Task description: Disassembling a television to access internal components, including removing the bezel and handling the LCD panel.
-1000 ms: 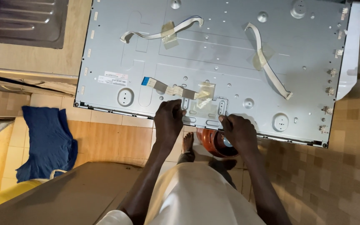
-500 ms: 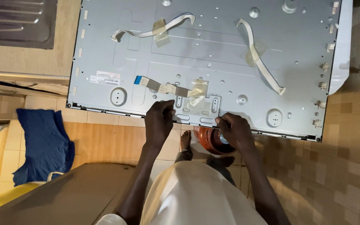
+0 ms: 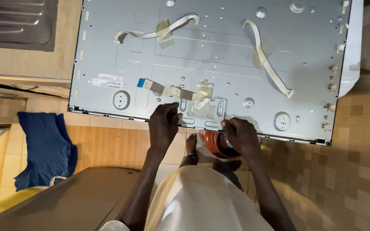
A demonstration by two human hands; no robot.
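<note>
Both hands unmoved on panel

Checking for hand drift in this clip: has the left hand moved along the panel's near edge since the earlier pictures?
No. The left hand rests on the metal panel just left of the taped bracket, the same spot as before; only the camera shifted.

The panel is pale grey metal, the cloth dark blue, the floor tan-and-brown checkered tile.
</note>
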